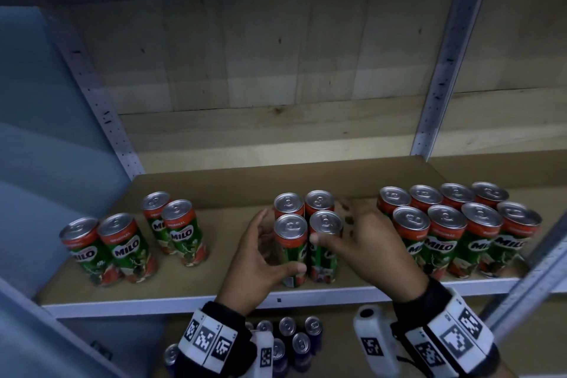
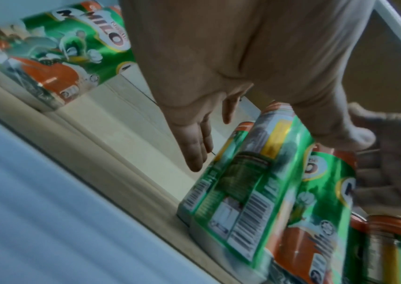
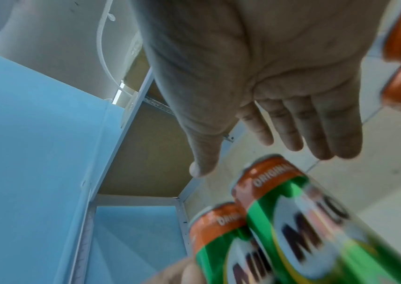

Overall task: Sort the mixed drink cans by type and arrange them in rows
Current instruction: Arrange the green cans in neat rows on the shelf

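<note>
Green and orange Milo cans stand upright on the brown shelf board (image 1: 233,258) in three clusters. Both hands flank the middle block of four (image 1: 306,218). My left hand (image 1: 271,242) sits at its left, fingers straight along the side and the thumb lying across the front-left can (image 1: 290,235). My right hand (image 1: 333,224) is on the right, thumb against the front-right can (image 1: 325,224), fingers stretched behind it. The left wrist view shows the left hand (image 2: 279,151) with its thumb on a can (image 2: 255,182). The right wrist view shows the right hand (image 3: 260,163) spread above two cans (image 3: 291,221).
A cluster of four Milo cans (image 1: 122,242) stands at the left, and two rows of several cans (image 1: 445,221) at the right. Dark blue cans (image 1: 300,344) fill the shelf below. A metal upright (image 1: 441,71) rises at the back right, and the white shelf edge (image 1: 306,298) runs under my wrists.
</note>
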